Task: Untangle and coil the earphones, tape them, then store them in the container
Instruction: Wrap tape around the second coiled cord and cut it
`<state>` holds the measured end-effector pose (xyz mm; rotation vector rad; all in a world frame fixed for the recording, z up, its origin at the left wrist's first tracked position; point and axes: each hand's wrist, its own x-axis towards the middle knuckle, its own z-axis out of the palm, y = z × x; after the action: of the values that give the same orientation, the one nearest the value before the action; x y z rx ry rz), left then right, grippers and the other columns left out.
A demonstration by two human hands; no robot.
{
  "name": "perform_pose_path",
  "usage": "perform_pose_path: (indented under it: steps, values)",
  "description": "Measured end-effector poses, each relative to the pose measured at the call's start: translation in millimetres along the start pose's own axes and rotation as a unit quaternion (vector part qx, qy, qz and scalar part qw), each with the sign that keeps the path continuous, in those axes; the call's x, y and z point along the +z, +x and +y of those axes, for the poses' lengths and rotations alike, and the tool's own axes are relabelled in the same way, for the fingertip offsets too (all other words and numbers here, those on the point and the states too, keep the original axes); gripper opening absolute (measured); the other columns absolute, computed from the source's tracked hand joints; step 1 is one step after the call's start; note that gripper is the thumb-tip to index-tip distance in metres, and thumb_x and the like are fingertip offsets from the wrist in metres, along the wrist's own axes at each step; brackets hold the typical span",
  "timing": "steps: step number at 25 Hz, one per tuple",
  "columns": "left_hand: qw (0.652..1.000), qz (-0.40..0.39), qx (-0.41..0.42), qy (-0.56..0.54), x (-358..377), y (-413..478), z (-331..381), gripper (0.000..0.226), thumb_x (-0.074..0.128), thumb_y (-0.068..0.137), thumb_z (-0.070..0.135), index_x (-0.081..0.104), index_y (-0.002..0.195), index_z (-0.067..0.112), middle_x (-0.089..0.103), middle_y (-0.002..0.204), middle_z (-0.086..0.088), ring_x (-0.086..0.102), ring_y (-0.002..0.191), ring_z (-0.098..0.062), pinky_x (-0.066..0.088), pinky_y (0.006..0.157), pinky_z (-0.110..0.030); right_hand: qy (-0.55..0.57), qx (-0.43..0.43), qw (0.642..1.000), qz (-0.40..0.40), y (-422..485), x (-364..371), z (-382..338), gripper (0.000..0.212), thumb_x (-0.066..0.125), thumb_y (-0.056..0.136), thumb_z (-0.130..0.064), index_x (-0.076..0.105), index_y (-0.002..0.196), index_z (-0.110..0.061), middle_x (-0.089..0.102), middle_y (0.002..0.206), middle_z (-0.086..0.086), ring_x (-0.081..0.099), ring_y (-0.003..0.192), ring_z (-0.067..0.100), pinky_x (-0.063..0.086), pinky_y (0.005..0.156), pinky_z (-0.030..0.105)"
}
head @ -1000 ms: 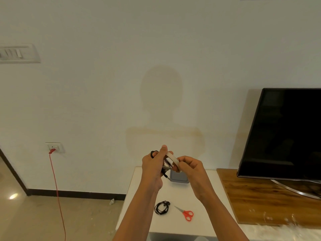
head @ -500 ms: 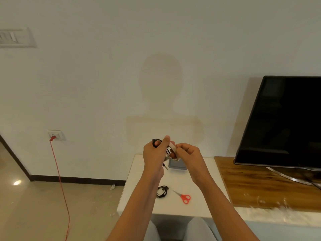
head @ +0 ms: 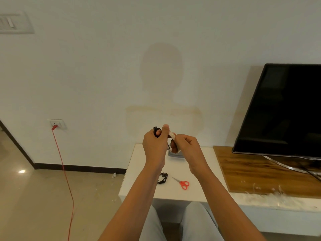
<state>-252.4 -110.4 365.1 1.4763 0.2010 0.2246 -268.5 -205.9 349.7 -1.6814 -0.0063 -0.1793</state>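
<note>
Left hand grips coiled black earphones; right hand pinches the white tape roll, hands close together. Red scissors & 2nd coil lie on white table.

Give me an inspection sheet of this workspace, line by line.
Surface: white table, things lying near its middle.
Job's things: coiled earphones in the left hand; tape roll in the right hand; grey container on the table behind the hands; second earphone bundle on the table.
Clutter: red scissors beside that bundle, not touching.
Fingers: left hand grips the coiled earphones; right hand holds the tape roll.
Cables: red cable hangs from a wall socket to the floor.
Surroundings: television on a wooden board, right; white wall.
</note>
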Motion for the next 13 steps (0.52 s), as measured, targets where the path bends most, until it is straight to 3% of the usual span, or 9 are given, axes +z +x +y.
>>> perform_pose_path:
  steps: [4, 7, 11, 13]
  values:
    - [1.000, 0.008, 0.000, -0.031, -5.6, -1.7, -1.8, 0.040, 0.061, 0.084, 0.028, 0.050, 0.077, -0.010, 0.066, 0.079, -0.028, 0.050, 0.063, -0.025, 0.044, 0.061, -0.040, 0.035, -0.027, 0.998, -0.037, -12.2, -1.2, 1.0, 0.033, 0.045, 0.096, -0.011, 0.065, 0.070, -0.009, 0.060, 0.063, 0.004, 0.055, 0.062, 0.007, 0.048, 0.065, 0.012]
    - [1.000, 0.005, 0.001, -0.030, -8.2, -2.7, -4.0, 0.044, 0.061, 0.082, 0.032, 0.053, 0.083, -0.012, 0.062, 0.087, -0.033, 0.051, 0.066, -0.026, 0.045, 0.062, -0.041, 0.052, -0.047, 0.996, -0.046, -20.0, -1.2, 3.9, 0.033, 0.041, 0.095, -0.004, 0.068, 0.077, -0.011, 0.063, 0.063, -0.001, 0.057, 0.063, 0.006, 0.050, 0.069, 0.016]
    - [1.000, -0.004, -0.001, -0.026, -9.8, -11.2, -2.8, 0.037, 0.061, 0.085, 0.026, 0.052, 0.075, -0.008, 0.061, 0.083, -0.032, 0.049, 0.064, -0.026, 0.044, 0.062, -0.041, 0.055, -0.029, 0.998, -0.028, -25.3, -1.1, 2.2, 0.033, 0.045, 0.095, -0.012, 0.068, 0.072, -0.009, 0.058, 0.059, 0.003, 0.051, 0.061, 0.011, 0.047, 0.067, 0.025]
    - [1.000, -0.011, -0.003, -0.019, -10.6, -16.6, -1.2, 0.036, 0.061, 0.088, 0.030, 0.051, 0.071, 0.000, 0.057, 0.074, -0.025, 0.044, 0.061, -0.024, 0.041, 0.061, -0.039, 0.048, -0.009, 0.999, -0.015, -27.1, -1.5, -4.0, 0.032, 0.045, 0.094, -0.013, 0.067, 0.070, -0.007, 0.055, 0.058, 0.003, 0.049, 0.059, 0.008, 0.045, 0.064, 0.022]
